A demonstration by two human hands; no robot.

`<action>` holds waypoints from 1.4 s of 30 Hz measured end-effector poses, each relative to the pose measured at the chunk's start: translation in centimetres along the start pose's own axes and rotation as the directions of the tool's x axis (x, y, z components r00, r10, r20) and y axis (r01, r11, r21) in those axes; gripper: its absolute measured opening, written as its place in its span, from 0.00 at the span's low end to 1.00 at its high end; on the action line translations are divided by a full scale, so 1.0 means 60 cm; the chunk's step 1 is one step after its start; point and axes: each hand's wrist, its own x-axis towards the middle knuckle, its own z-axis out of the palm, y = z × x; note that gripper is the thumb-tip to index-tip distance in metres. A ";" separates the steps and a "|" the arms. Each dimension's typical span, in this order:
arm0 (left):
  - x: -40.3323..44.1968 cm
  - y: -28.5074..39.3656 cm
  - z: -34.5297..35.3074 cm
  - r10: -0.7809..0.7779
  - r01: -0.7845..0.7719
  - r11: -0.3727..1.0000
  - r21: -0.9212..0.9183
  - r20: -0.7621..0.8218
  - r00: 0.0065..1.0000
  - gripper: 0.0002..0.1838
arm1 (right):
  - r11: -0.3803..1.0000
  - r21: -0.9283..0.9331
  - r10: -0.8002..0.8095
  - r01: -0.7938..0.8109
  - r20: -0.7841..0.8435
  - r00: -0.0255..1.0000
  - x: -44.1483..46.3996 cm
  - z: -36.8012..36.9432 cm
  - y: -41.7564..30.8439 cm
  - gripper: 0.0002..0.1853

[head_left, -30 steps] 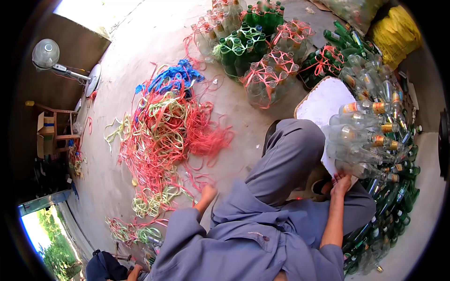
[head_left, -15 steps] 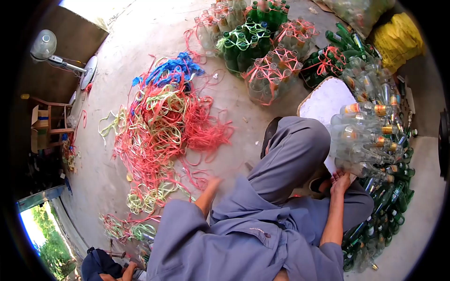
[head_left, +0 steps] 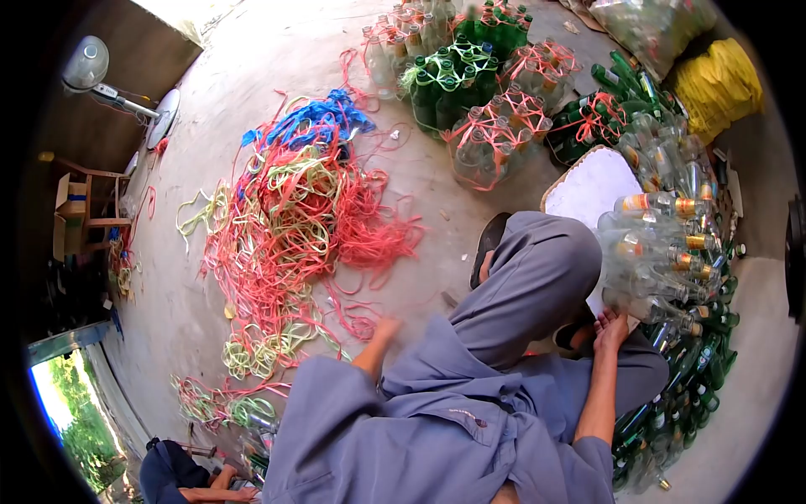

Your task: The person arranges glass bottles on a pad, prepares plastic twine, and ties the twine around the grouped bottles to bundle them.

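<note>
My right hand [head_left: 610, 330] lies palm up at the near edge of a white board [head_left: 589, 181], with its fingers loosely apart and nothing seen in them. Just beyond the fingertips, clear glass bottles [head_left: 651, 273] with orange and gold labels lie side by side on the board. My left hand [head_left: 384, 334] is above the floor beside my bent leg, blurred and partly cut off by my clothing, so its fingers do not show clearly. Nearest to it is a large tangled heap of red and pale green plastic straps [head_left: 290, 210].
Strapped bundles of clear bottles [head_left: 491, 143] and green bottles [head_left: 449, 88] stand ahead. Loose green bottles [head_left: 684, 370] are piled at my right. A yellow sack [head_left: 718, 88] sits behind them. A fan [head_left: 164, 118] stands at the left, and another person [head_left: 180, 475] sits at lower left.
The view has shifted slightly, and the surroundings appear a little further right. More of the other person's arms shows at lower left. My hands stay in nearly the same places.
</note>
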 end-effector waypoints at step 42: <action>-0.556 0.770 -0.191 0.992 -0.923 -0.122 -0.364 -0.022 -0.123 0.33 | 0.979 0.120 0.139 -0.166 0.207 0.969 -0.041 0.004 0.015 0.29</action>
